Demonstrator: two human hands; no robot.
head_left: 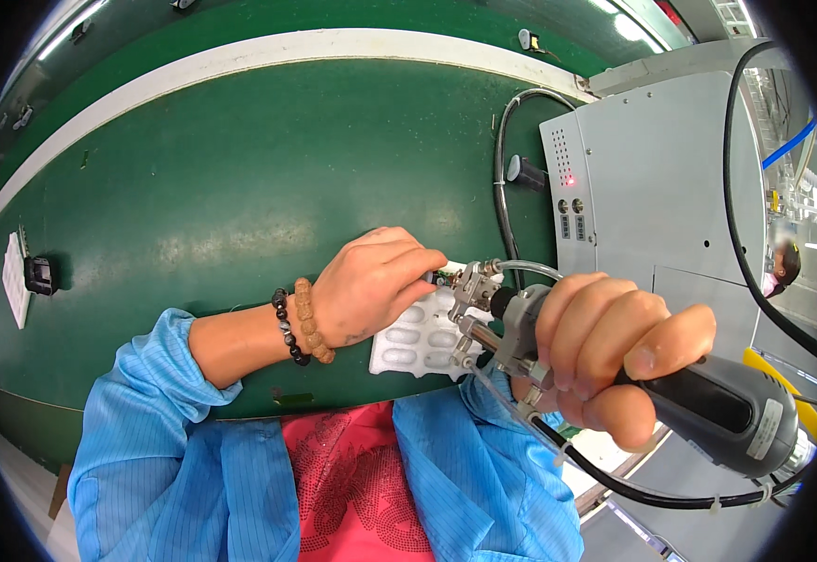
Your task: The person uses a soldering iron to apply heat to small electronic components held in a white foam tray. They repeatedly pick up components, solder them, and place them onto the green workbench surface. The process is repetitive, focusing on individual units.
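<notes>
In my right hand [605,351], the fingers wrap round a black powered screwdriver [708,412] with a metal nose [471,288] and a clear tube. The tool lies slanted, its nose pointing left toward my other hand. My left hand [371,281], with two beaded bracelets at the wrist, has its thumb and forefinger pinched right at the nose. A small dark part [435,277] shows at those fingertips, mostly hidden by them. Beneath both hands is a white molded tray [399,358] with rounded hollows; the screwdriver covers some of it.
A grey machine box [661,169] with a red light stands at the right, a thick black cable [500,159] looping beside it. Near it is a small dark cylinder [525,172]. Far left on the green tabletop [240,169] sit a black part [39,275] and a white strip [15,281].
</notes>
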